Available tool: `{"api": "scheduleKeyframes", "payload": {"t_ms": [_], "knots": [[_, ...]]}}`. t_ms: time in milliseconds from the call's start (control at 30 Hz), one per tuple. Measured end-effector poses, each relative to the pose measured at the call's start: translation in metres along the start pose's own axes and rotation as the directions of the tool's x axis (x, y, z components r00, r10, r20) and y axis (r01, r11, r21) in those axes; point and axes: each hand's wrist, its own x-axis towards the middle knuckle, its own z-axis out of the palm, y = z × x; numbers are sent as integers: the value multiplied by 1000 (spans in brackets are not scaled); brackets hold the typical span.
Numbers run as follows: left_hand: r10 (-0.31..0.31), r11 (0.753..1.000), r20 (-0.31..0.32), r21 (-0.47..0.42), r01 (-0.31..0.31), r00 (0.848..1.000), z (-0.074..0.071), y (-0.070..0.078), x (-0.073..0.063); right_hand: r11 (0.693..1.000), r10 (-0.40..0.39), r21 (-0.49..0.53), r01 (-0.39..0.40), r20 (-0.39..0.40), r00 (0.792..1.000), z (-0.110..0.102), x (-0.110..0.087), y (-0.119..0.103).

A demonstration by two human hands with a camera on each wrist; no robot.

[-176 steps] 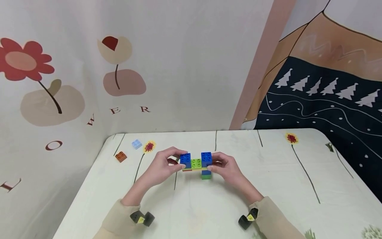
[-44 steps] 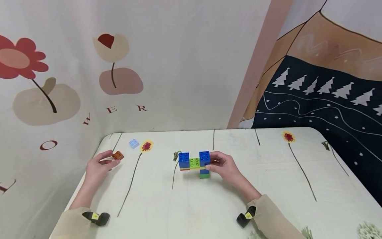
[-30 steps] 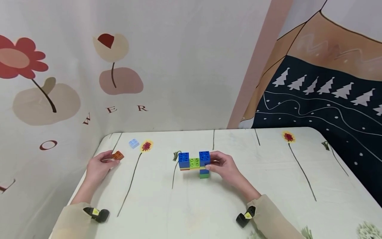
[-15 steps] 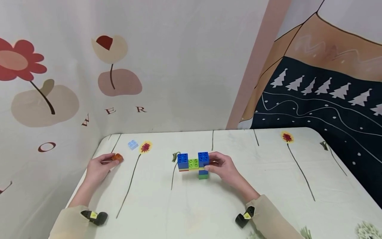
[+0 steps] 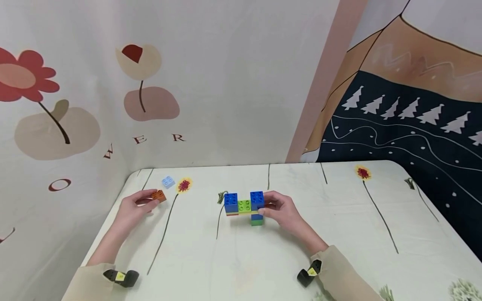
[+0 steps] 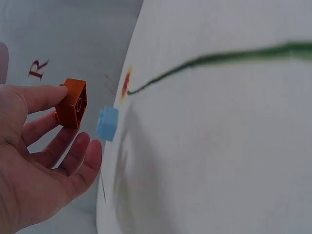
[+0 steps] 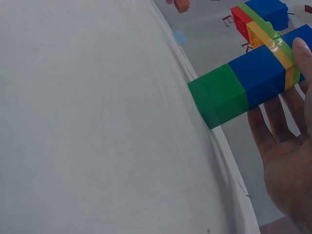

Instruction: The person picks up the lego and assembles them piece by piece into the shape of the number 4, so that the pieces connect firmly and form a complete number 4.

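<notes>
Between thumb and fingers my left hand (image 5: 132,209) pinches an orange toy brick (image 5: 159,196). In the left wrist view the orange brick (image 6: 71,103) is raised off the table, its hollow underside partly facing the camera. My right hand (image 5: 284,211) grips the right end of a joined brick build: a blue brick (image 5: 231,202) at each top end, a lime layer (image 5: 244,205) between, and red and yellow pieces beneath. Under the right end a blue and a green brick (image 7: 217,95) form a leg. The left end has no leg. My right fingers are partly hidden behind the build.
A light blue brick (image 5: 167,182) lies on the table beyond the orange one. The white tablecloth (image 5: 233,267) carries printed flowers. A patterned curtain (image 5: 226,83) stands behind the table's far edge. Each sleeve bears a small black wrist camera (image 5: 309,274).
My left hand let go of the build's left end, reached left to the orange brick, and has now lifted it slightly rightward. My right hand stays on the build.
</notes>
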Motion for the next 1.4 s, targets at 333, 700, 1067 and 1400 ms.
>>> {"api": "scheduleKeyframes", "payload": {"t_ms": [333,700,1067,1400], "knots": [[100,995,-3,-14,-100,995,11,34,-6,1000,12,1,-12,-6,1000,-1,-1,0],[217,967,11,-137,-214,976,26,71,-21,1000,-1,17,1,-1,1000,0,-1,1],[298,938,89,-213,-274,951,42,101,-26,1000,-10,10,10,-2,1000,2,0,-1],[381,896,120,-295,-333,917,62,125,-24,1000,1,12,-1,-7,1000,1,-2,-1]]}}
